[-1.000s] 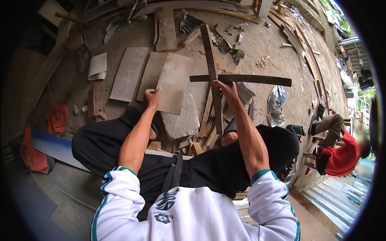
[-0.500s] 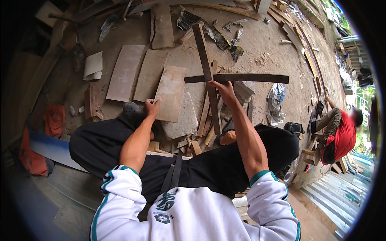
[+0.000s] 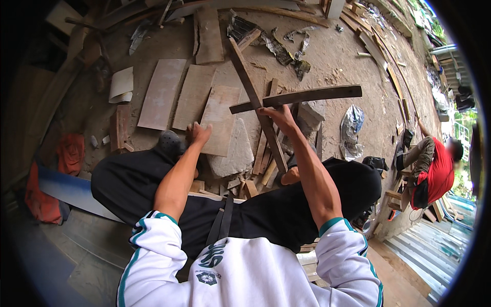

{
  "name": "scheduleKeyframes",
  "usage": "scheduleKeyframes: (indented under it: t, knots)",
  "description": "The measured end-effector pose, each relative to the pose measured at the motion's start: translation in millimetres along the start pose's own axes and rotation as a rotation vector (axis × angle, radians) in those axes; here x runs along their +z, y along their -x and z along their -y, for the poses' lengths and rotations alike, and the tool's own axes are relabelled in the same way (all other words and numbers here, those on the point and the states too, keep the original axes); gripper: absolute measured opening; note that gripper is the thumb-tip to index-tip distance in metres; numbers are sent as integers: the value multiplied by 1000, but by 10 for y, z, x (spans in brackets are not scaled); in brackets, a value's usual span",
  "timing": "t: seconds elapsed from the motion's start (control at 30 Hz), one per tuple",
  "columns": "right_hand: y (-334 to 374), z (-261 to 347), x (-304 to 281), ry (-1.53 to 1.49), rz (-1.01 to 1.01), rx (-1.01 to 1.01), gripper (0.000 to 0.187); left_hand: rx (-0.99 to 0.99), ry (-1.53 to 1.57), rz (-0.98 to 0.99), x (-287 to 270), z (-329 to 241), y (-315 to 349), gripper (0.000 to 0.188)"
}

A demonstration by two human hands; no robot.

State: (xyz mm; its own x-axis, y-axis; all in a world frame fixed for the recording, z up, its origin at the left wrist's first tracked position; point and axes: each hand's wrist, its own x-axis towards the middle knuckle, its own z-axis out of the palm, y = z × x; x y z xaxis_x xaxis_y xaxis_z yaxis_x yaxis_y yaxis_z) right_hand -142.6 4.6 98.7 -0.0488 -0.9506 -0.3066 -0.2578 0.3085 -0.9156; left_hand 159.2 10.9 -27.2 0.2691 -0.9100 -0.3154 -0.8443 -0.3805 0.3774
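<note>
My right hand (image 3: 276, 113) is closed around two dark wooden strips where they cross, held above the ground. The long strip (image 3: 245, 70) slants from upper left to lower right. The crosswise strip (image 3: 322, 94) reaches out to the right, its right end tilted slightly up. My left hand (image 3: 198, 133) is at the left edge of a light brown plywood panel (image 3: 221, 115), fingers slightly apart with nothing visible in them; whether it touches the panel is unclear. Under that panel lies a grey stone slab (image 3: 232, 153).
Two more panels, one pale (image 3: 161, 94) and one brown (image 3: 194, 97), lie left of the plywood. Wood offcuts (image 3: 263, 148) and a concrete block (image 3: 310, 116) are beneath the strips. Crumpled plastic (image 3: 352, 133) lies right. A person in red (image 3: 434, 174) crouches far right.
My right hand has turned the crossed strips counterclockwise; the long strip's top has swung left and the crosswise strip's right end has risen. My left hand's fingers have loosened beside the panel.
</note>
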Motion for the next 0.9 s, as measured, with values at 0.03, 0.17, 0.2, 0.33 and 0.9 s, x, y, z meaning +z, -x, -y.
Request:
scheduleKeyframes:
  t: [0.03, 0.17, 0.2, 0.33, 0.9]
  knots:
    - [12, 82, 71, 63, 7, -40, 43, 97, 55, -133, 23, -4, -41, 62]
    - [18, -17, 107, 172, -35, -107, 44, 377, 659, -30, -242, -717, -32, 64]
    - [42, 57, 145, 176, 27, -121, 42, 451, 752, 32, -331, -810, -10, 65]
    - [152, 346, 227, 207, 146, -192, 35, 581, 902, 218, -501, -1112, 207, 63]
    - [276, 426, 191, 2, 274, -187, 40, 551, 841, 53, -504, -1188, 550, 46]
